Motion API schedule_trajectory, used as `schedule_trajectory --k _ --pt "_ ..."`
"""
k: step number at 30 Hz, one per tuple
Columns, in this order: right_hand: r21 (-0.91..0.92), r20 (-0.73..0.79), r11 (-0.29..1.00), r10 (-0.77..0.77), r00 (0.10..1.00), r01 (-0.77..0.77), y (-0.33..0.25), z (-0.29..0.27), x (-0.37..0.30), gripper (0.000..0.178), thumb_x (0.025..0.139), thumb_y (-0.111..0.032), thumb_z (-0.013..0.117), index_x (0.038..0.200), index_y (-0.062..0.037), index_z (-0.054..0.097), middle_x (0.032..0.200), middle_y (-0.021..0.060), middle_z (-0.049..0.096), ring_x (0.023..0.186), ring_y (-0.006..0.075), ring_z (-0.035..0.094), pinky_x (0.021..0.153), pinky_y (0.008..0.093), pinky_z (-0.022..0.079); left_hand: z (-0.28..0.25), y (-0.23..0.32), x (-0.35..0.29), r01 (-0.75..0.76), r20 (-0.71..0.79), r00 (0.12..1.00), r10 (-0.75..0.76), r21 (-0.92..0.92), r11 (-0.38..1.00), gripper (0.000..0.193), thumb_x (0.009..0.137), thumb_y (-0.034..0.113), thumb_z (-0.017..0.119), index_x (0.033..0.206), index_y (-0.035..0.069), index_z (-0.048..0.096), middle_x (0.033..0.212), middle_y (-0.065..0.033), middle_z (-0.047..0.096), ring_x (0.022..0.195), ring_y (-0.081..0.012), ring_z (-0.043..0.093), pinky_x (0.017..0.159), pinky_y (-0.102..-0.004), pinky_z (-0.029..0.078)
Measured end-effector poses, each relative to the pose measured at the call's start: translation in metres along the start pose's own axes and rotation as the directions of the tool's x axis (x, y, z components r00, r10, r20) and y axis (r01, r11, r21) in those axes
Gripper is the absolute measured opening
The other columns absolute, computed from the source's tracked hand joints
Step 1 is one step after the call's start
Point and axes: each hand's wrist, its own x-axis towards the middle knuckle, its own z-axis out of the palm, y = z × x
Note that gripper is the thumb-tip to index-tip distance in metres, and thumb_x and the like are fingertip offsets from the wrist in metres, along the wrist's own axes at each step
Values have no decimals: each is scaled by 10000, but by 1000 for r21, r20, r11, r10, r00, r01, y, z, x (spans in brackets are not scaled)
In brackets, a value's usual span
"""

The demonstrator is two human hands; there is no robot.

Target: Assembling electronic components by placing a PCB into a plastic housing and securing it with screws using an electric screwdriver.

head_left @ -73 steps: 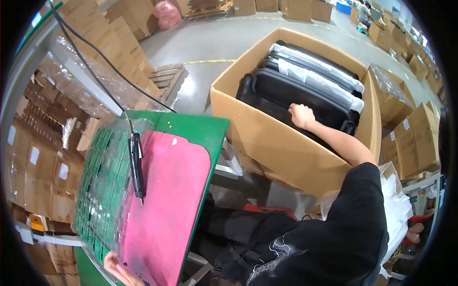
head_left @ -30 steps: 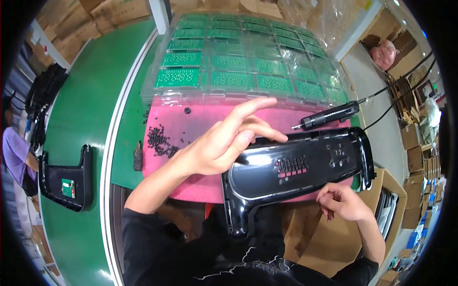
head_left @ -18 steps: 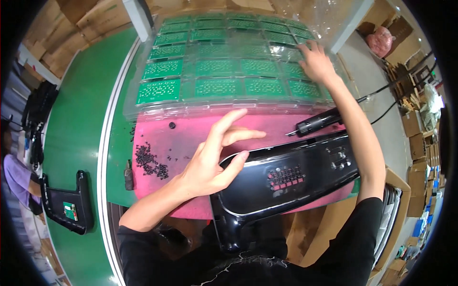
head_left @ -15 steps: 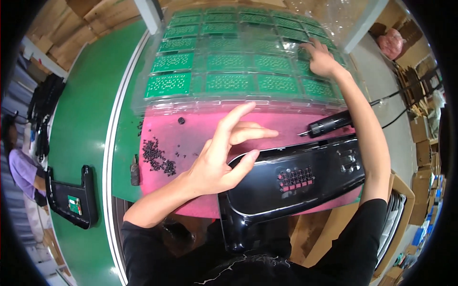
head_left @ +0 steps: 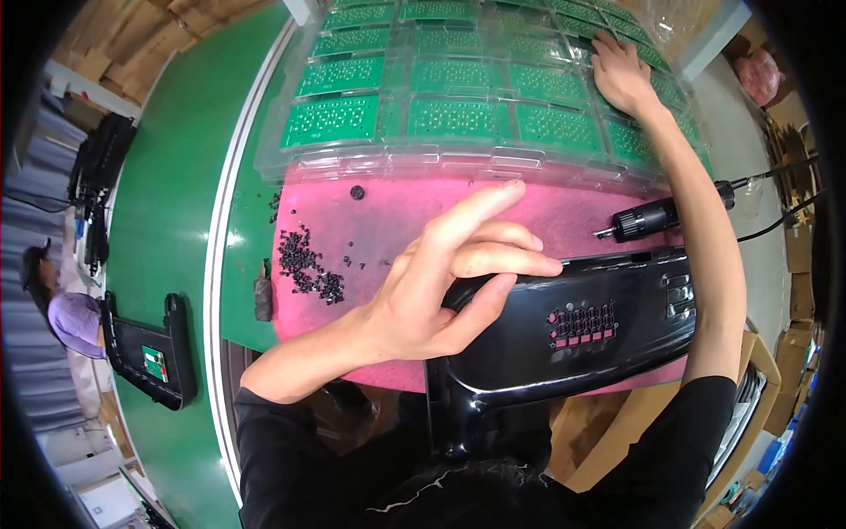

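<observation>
The left hand [head_left: 449,286] is above the far left edge of a glossy black plastic housing [head_left: 520,361], its fingers spread and released, with nothing visible between them; whether they touch the edge, I cannot tell. The housing lies at the near side of a pink mat [head_left: 432,198], its long panel running left to right and its left leg reaching over the near edge. Rows of small cut-outs show in the panel, and the right forearm covers its right end.

The right hand [head_left: 624,78] reaches to the far right, palm down over green rectangular circuit boards [head_left: 458,119] set in clear plastic trays [head_left: 410,161]. Its fingers are bent at the boards; whether they grasp one, I cannot tell.

A black cylindrical electric screwdriver [head_left: 648,220] lies on the right of the mat, its tip pointing left, partly behind the right forearm. On the left of the mat are a scatter of tiny black screws [head_left: 302,257] and, farther away, a round black knob-like piece [head_left: 357,192]. A dark wrapped tool [head_left: 263,298] rests on the green desk [head_left: 236,264], just left of the mat.

Farther left, beyond a white rail [head_left: 231,167], another black housing [head_left: 134,348] bears a small green circuit board [head_left: 155,362], near a person in purple [head_left: 75,322]. Near right stands an open brown cardboard box [head_left: 612,445].
</observation>
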Motion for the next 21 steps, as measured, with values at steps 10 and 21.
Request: schedule_trajectory --k 10,21 --pt "-185 -461 978 -169 871 92 -21 -31 -24 328 939 -124 556 1246 -10 566 1284 87 572 1211 268 506 1050 452 384 2 -1 -10 -6 -63 998 -5 -164 986 460 878 -75 525 1303 -43 353 671 -6 398 581 -118 416 578 -276 364" --pt "649 -282 723 -61 958 237 -89 -179 -168 193 924 31 555 1073 18 675 1076 63 682 1061 145 614 951 244 442 -20 25 4 90 313 857 -409 691 718 357 769 -50 690 1110 33 624 950 -130 620 943 -326 581 824 -426 444"
